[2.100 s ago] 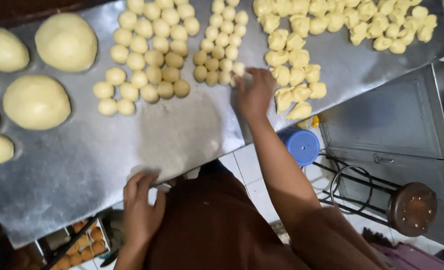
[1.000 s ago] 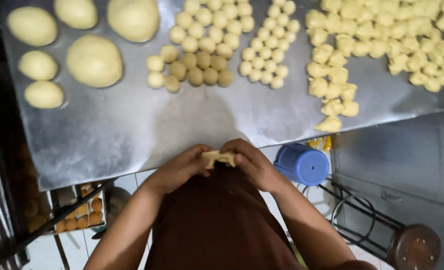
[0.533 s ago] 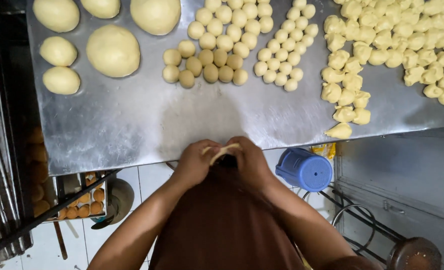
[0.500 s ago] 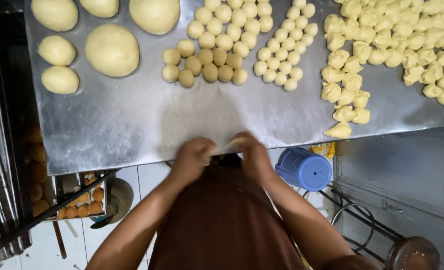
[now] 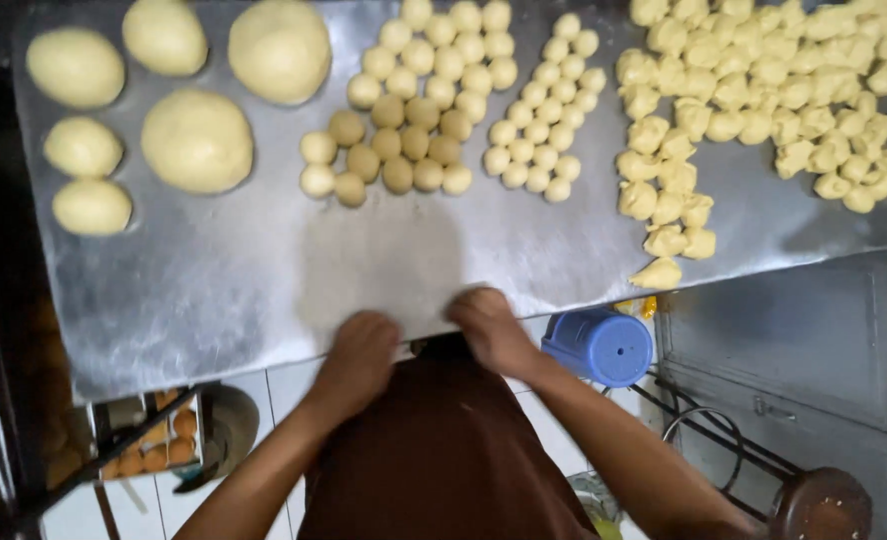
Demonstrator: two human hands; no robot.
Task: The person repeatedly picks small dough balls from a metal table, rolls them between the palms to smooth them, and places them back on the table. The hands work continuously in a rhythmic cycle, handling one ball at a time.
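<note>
Hands: left hand (image 5: 359, 355) and right hand (image 5: 489, 325), curled and close together at the edge of the metal desk (image 5: 214, 290); contents hidden. Nearest: pale, irregular dough pieces (image 5: 664, 215).

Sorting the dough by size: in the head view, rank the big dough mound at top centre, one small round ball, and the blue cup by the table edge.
1. Big dough mound.
2. Blue cup, though it sits nearer the camera, so its real size is unsure.
3. Small round ball.
</note>
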